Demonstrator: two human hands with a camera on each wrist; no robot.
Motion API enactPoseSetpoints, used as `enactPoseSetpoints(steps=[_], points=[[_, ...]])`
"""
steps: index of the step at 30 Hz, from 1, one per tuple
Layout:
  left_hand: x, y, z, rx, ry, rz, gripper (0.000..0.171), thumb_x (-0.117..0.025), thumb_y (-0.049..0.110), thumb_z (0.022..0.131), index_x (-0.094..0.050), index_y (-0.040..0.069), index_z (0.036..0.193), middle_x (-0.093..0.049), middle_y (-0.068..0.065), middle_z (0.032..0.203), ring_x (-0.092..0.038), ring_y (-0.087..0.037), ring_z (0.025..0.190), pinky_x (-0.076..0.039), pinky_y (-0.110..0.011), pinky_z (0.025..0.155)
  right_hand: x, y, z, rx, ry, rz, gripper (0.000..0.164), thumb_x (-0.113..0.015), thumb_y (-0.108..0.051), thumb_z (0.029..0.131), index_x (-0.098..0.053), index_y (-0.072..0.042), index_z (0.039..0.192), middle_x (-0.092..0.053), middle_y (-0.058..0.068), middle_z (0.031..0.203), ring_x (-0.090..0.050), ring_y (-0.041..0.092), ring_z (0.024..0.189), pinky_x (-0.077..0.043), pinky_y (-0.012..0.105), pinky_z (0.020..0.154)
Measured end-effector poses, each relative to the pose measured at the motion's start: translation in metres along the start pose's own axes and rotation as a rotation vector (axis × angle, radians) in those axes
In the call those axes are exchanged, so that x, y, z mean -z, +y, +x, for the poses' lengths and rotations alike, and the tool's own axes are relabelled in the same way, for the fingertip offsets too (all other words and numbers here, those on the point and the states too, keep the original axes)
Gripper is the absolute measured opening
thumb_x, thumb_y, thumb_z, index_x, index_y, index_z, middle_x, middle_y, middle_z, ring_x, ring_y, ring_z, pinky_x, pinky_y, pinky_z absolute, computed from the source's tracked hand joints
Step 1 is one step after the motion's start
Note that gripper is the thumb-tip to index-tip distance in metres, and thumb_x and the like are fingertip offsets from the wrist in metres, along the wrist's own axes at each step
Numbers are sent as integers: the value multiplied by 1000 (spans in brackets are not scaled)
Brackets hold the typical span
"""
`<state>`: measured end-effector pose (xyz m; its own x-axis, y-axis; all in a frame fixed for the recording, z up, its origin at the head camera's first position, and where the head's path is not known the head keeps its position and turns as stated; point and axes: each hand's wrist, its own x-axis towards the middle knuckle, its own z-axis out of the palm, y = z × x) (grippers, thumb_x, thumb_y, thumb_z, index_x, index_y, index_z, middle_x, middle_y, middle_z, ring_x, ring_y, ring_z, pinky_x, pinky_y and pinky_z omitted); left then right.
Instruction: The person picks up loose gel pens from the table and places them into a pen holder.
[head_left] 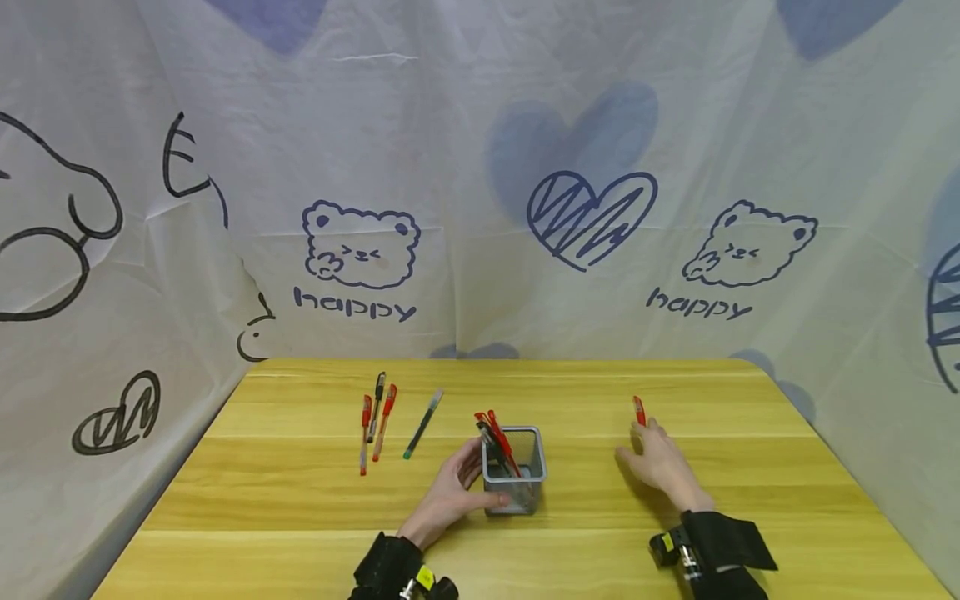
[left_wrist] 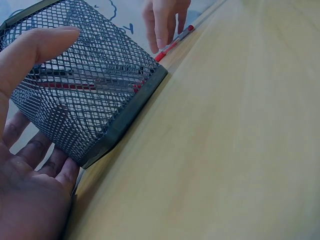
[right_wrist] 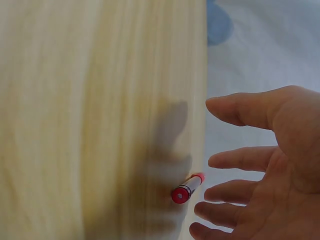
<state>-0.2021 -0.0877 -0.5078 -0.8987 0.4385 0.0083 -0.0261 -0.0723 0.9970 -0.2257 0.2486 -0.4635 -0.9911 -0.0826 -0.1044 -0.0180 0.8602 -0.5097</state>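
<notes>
My left hand [head_left: 450,497] grips a square black mesh pen holder [head_left: 531,497], with the thumb across the near wall and the fingers at its left side. Red pens [head_left: 504,442] and a black pen [head_left: 487,435] lean inside the holder. In the left wrist view the thumb lies over the mesh wall [left_wrist: 110,110]. My right hand [head_left: 662,461] hovers over the table's right part with spread, nearly straight fingers. Just beyond its fingertips a red-capped pen [head_left: 639,410] lies on the table. In the right wrist view this pen [right_wrist: 187,190] shows apart from the fingers.
Left of the holder lie two red pens [head_left: 385,421] [head_left: 365,429], a black pen [head_left: 377,400] and a green-tipped pen [head_left: 423,425]. The wooden table [head_left: 285,500] ends at a white cloth [head_left: 465,150] with drawings, which hangs behind and beside it.
</notes>
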Motion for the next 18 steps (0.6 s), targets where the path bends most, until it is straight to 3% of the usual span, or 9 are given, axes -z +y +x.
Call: enactPoseSetpoints(steps=[7,18], points=[[1,1,0,-15,-2,6,91,-82,9,83,-30,7,157,-41,-18,158,-34,-36,151,-30,-40,129,-1,-1,2,-11,-7,-19,62,-58,-24,101,-39,17,145,-17,46,155,-21,59,145,-31,71,116],[0,1,0,-7,4,9,91,-81,10,84,-28,5,158,-39,-20,159,-31,-38,152,-29,-43,129,-2,-1,3,-8,6,-39,60,-58,-23,100,-42,19,141,-23,47,152,-30,60,140,-38,69,112]])
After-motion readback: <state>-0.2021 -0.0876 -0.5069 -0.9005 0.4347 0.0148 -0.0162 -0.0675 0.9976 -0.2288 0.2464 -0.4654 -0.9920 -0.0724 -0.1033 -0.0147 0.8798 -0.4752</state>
